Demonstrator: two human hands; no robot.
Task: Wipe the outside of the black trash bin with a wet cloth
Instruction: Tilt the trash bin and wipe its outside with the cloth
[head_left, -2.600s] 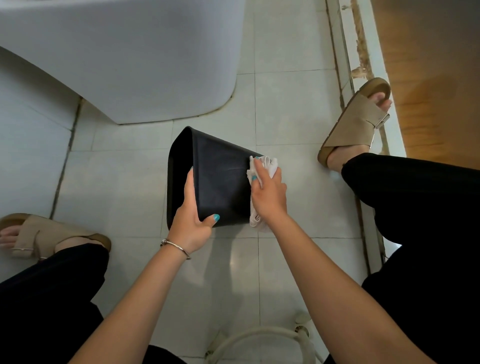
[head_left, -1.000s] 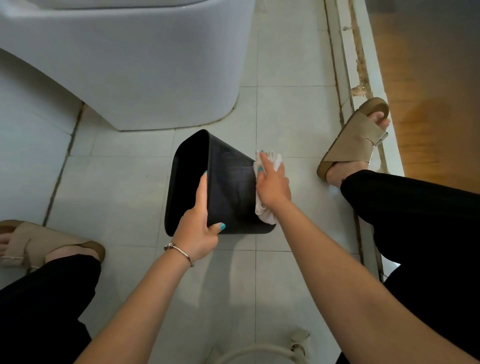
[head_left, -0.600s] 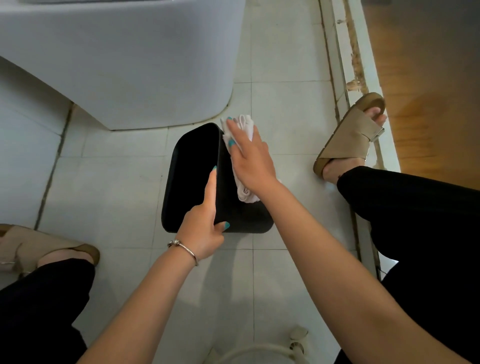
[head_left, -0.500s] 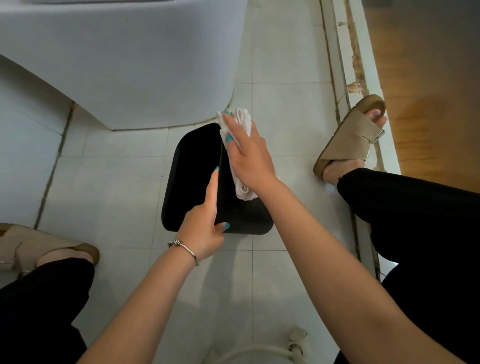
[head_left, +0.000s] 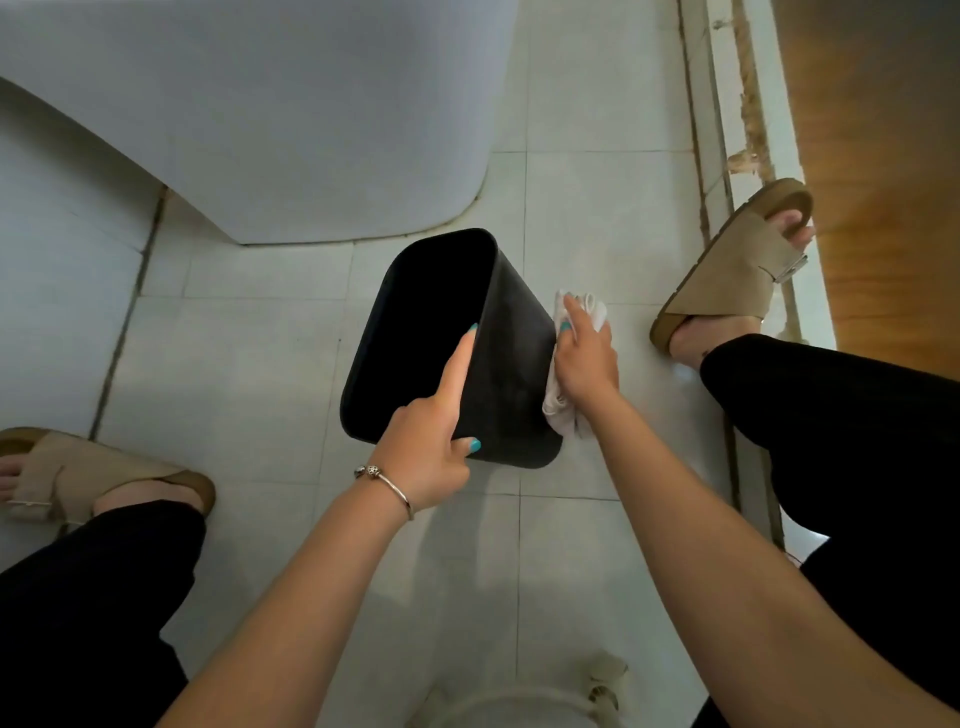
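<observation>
The black trash bin (head_left: 511, 364) rests tilted on the tiled floor, its open mouth turned to the left and up. My left hand (head_left: 431, 436) grips its near rim, index finger stretched along the edge and thumb on the outer wall. My right hand (head_left: 584, 358) presses a white cloth (head_left: 558, 410) against the bin's right outer side, down low by the floor. Part of the cloth shows above my fingers and part hangs below my palm.
A white toilet base (head_left: 291, 114) stands just behind the bin. My sandalled feet sit at the left (head_left: 78, 478) and right (head_left: 737, 270). A raised door sill (head_left: 727, 130) and wooden floor run along the right. A white hose (head_left: 519, 696) lies at the bottom.
My right hand with the cloth has slid from the bin's far top rim down its right side towards the floor. The bin has tipped more to the left under my left hand.
</observation>
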